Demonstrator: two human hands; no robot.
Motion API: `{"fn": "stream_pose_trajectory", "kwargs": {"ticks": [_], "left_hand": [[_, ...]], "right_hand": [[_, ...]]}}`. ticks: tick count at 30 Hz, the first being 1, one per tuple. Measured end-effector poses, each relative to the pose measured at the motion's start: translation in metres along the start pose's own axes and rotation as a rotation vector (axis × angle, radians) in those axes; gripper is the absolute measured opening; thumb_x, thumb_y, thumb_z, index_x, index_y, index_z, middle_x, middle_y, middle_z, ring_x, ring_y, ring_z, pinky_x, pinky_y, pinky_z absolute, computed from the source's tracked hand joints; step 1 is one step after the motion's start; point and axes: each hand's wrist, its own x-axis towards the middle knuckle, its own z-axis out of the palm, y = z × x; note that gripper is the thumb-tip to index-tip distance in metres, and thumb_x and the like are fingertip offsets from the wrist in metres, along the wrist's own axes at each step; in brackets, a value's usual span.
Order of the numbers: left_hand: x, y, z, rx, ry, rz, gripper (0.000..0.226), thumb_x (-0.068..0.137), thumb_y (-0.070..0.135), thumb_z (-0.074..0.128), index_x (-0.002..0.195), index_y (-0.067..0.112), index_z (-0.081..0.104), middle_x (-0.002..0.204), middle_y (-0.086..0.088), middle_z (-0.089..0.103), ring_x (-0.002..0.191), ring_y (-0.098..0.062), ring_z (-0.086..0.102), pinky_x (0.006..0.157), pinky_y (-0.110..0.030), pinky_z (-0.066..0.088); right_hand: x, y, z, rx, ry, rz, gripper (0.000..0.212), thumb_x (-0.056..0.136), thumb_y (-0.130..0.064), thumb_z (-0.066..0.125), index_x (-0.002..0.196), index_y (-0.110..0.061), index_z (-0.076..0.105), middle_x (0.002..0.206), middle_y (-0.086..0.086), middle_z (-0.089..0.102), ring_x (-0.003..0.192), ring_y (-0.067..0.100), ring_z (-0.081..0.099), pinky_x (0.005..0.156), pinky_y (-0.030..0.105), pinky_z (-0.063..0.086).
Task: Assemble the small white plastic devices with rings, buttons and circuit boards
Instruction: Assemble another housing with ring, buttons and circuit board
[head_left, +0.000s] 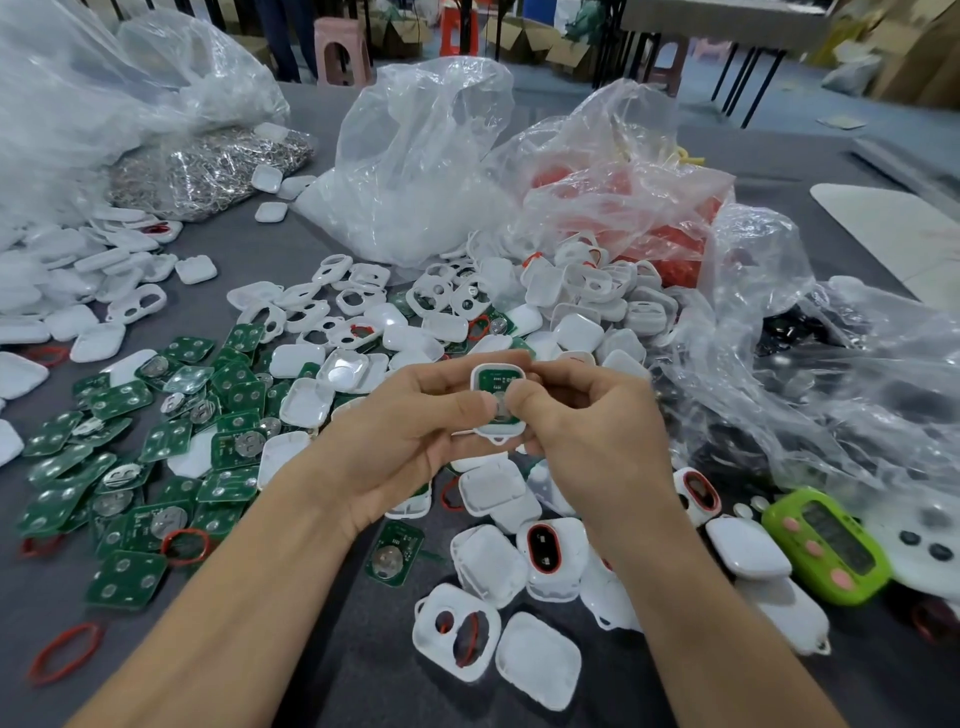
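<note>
Crowding the grey bench (322, 649) around the hands are loose parts. A spread of green circuit boards (130, 467) lies to the left, some showing round silver discs; a heap of white shells (571, 312) rises just beyond the hands. More shells and a white frame (456, 631) with two openings lie in front of the right forearm, and a single board (395, 558) rests between the forearms. Red rings (65, 652) are scattered near the front left.

Behind the heap stand crumpled clear bags: one of white parts (415, 171), one of red parts (649, 208), and, further left, one of shiny metal pieces (208, 166). Another bag (831, 374), holding dark parts, sprawls to the right and hems in the right hand's side; a lime-green gadget (826, 545) with pink buttons lies below it.

Bare grey surface shows between the forearms at the near edge, in a strip at the front left, and in a lane running back between the left-hand shells and the middle bag; the far edge lies behind the bags, with a pink stool (343, 49) beyond it.

The white device (496, 400) is held above the middle of the bench, over the shells. It is a rounded square shell, open side up, with a green board and a silver disc seated inside and a small loop at its lower end. The left hand (410, 431) grips it from the left with curled fingers, and the right hand (587, 421) pinches it from the right; both thumbs press on the board.
</note>
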Motion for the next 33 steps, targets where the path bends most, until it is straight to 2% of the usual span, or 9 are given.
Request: {"fn": "stream_pose_trajectory", "kwargs": {"ticks": [2,7,9,11,12,14,19,29,33], "left_hand": [[0.0002,-0.0019,0.0031,0.05,0.053,0.025,0.036,0.087,-0.004,0.063,0.111,0.015,0.081,0.118,-0.014,0.075,0.104,-0.023,0.074,0.08,-0.03,0.062],[0.0012,-0.0046,0.0048,0.159,0.152,0.05,0.044,0.089,-0.014,0.058,0.105,0.019,0.083,0.11,-0.012,0.078,0.093,-0.019,0.076,0.071,-0.024,0.061],[0.002,-0.0046,0.0044,0.174,0.144,0.058,0.041,0.085,-0.011,0.06,0.107,0.016,0.082,0.109,-0.014,0.078,0.092,-0.021,0.076,0.074,-0.026,0.061],[0.0014,-0.0043,0.0047,0.186,0.066,0.054,0.042,0.085,-0.012,0.059,0.113,0.012,0.079,0.111,-0.015,0.077,0.095,-0.024,0.076,0.08,-0.029,0.061],[0.001,-0.0043,0.0049,0.195,0.029,0.053,0.042,0.087,-0.013,0.058,0.116,0.01,0.078,0.112,-0.016,0.077,0.096,-0.024,0.076,0.082,-0.029,0.061],[0.0001,-0.0043,0.0043,0.205,0.022,0.048,0.042,0.088,-0.014,0.059,0.119,0.008,0.076,0.112,-0.017,0.076,0.097,-0.026,0.076,0.083,-0.029,0.061],[-0.0019,-0.0053,0.0038,0.267,0.036,0.058,0.042,0.088,-0.012,0.061,0.121,0.009,0.075,0.114,-0.02,0.075,0.1,-0.025,0.074,0.083,-0.027,0.059],[-0.0016,-0.005,0.0071,0.27,-0.044,0.062,0.044,0.089,-0.012,0.058,0.124,0.009,0.074,0.122,-0.017,0.073,0.111,-0.022,0.071,0.09,-0.026,0.056],[-0.0028,-0.0046,0.0072,0.198,-0.024,0.044,0.04,0.087,-0.003,0.064,0.12,0.014,0.077,0.115,-0.013,0.077,0.102,-0.018,0.074,0.085,-0.025,0.059]], "right_hand": [[-0.0006,0.0022,0.0039,-0.014,0.025,-0.009,0.018,0.07,-0.04,0.072,0.083,-0.03,0.08,0.073,-0.009,0.077,0.067,0.015,0.073,0.074,0.046,0.063],[-0.0007,0.0032,0.0063,-0.027,-0.002,0.015,0.019,0.069,-0.038,0.071,0.084,-0.03,0.08,0.073,-0.011,0.076,0.065,0.009,0.07,0.073,0.041,0.063],[0.0015,0.0032,0.0052,0.041,-0.041,0.071,0.018,0.071,-0.033,0.073,0.085,-0.024,0.08,0.077,-0.001,0.078,0.069,0.021,0.072,0.075,0.046,0.062],[0.0024,0.0026,0.0036,0.132,-0.074,0.112,0.009,0.08,-0.022,0.074,0.086,-0.019,0.08,0.085,0.011,0.079,0.083,0.043,0.073,0.08,0.06,0.061],[0.0026,0.0026,0.0029,0.144,-0.088,0.108,0.008,0.086,-0.016,0.072,0.086,-0.017,0.08,0.087,0.013,0.079,0.086,0.046,0.073,0.08,0.063,0.06],[0.0025,0.0028,0.0026,0.132,-0.102,0.085,0.011,0.088,-0.013,0.071,0.086,-0.018,0.081,0.087,0.011,0.079,0.086,0.039,0.075,0.079,0.061,0.061],[0.0011,0.0042,0.0036,0.037,-0.038,0.038,0.017,0.073,-0.028,0.07,0.084,-0.033,0.082,0.076,-0.003,0.079,0.077,0.021,0.077,0.079,0.048,0.064],[-0.0047,0.0026,0.0083,-0.063,0.084,-0.036,0.023,0.073,-0.029,0.072,0.075,-0.051,0.077,0.064,-0.014,0.074,0.063,0.006,0.073,0.071,0.038,0.064],[-0.0022,0.0005,0.006,-0.034,0.04,-0.004,0.017,0.073,-0.032,0.07,0.079,-0.044,0.079,0.068,-0.011,0.076,0.069,0.013,0.075,0.073,0.044,0.064]]}}
